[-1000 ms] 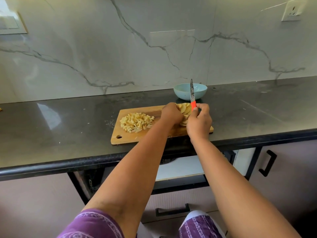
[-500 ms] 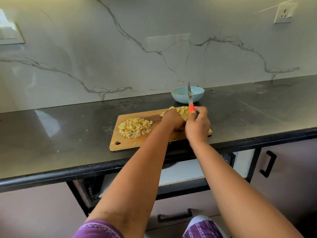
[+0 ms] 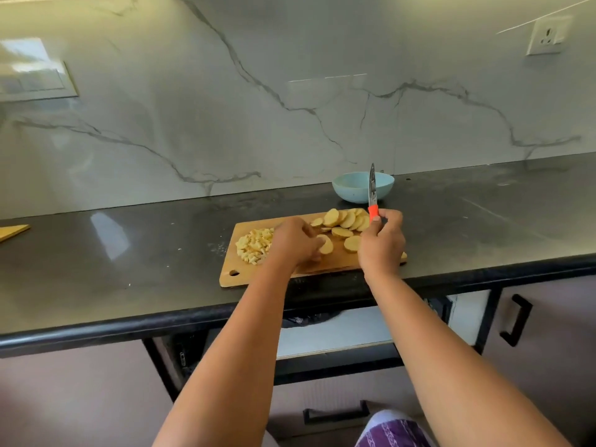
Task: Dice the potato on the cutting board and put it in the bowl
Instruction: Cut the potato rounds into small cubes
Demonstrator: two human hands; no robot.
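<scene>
Both hands work over the cutting board (image 3: 258, 279) near the countertop's front edge: left hand (image 3: 295, 241) pinches a potato slice (image 3: 326, 245), right hand (image 3: 382, 241) grips the knife (image 3: 372, 188), blade pointing up and away. Dicing looks half done; next, stack slices (image 3: 346, 219) and lower the blade. Diced potato (image 3: 253, 245) sits leftward; bowl (image 3: 354, 188) behind.

A white marble-veined wall (image 3: 290, 91) with a socket (image 3: 546, 37) backs the dark stone countertop (image 3: 129, 269); mauve cabinets (image 3: 548, 333), perhaps black-framed, sit below.
</scene>
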